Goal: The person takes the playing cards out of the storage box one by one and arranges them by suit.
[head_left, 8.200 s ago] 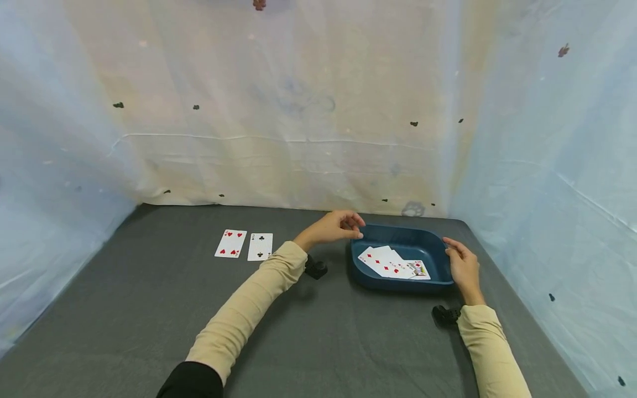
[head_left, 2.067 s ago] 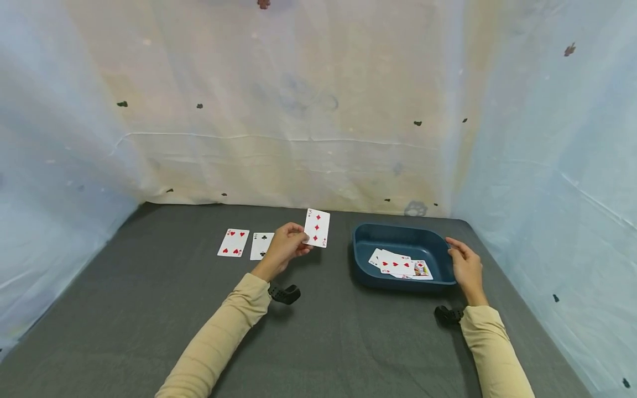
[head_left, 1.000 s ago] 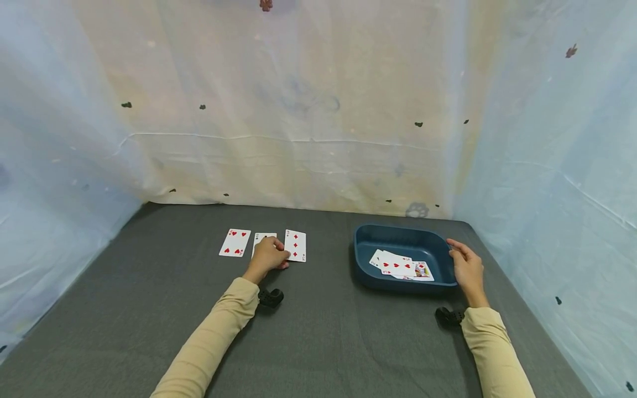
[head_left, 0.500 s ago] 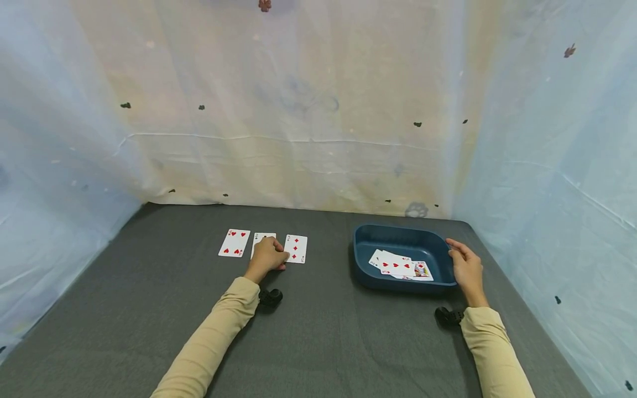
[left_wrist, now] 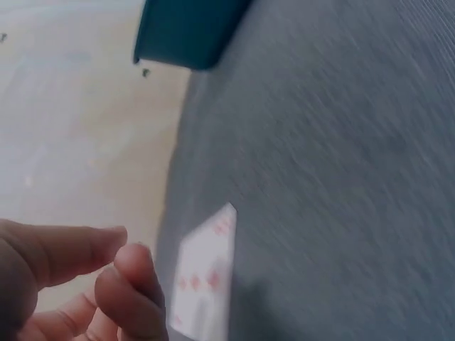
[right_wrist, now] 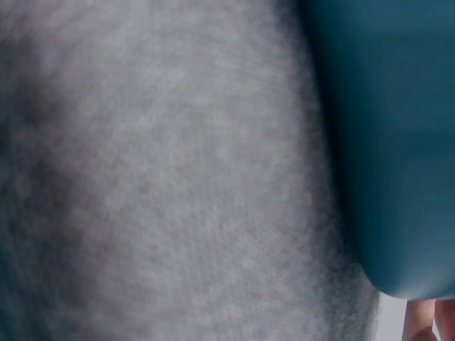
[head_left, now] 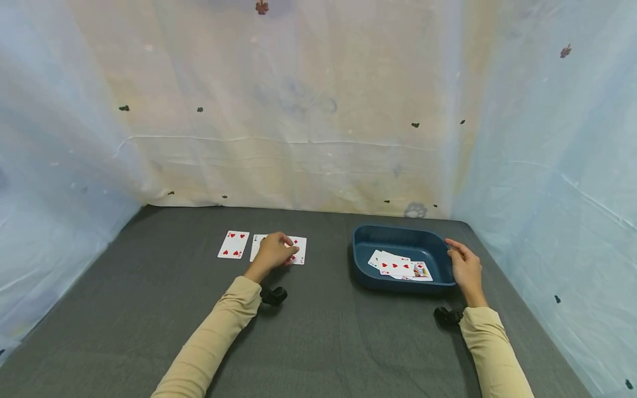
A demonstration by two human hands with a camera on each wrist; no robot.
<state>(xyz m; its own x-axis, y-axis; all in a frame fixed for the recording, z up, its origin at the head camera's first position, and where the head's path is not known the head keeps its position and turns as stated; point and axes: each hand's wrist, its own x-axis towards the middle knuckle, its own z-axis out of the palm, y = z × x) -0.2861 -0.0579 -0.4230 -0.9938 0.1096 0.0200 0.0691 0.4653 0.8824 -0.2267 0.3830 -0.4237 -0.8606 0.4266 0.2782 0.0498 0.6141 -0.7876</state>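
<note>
My left hand [head_left: 273, 251] hovers low over the cards on the table, its fingers loosely bent and holding nothing. Below its fingertips lies a three of diamonds card [head_left: 302, 251], partly covered in the head view. The left wrist view has this card [left_wrist: 202, 277] flat on the cloth, apart from the thumb and fingers. Left of it is a clubs card [head_left: 256, 244], mostly hidden behind the hand, then a four of hearts card [head_left: 233, 244]. At the right, my right hand [head_left: 466, 271] grips the rim of a dark blue tray [head_left: 398, 233] at its right end.
Several overlapping playing cards [head_left: 396, 267] lie face up inside the tray, red hearts and a picture card among them. Dark grey cloth [head_left: 328, 331] covers the table. Pale patterned curtains [head_left: 298, 110] hang behind it and along both sides.
My left hand carried the three of diamonds from the right, laid it beside the clubs card, and has now released it and lifted slightly. The right hand stays on the tray.
</note>
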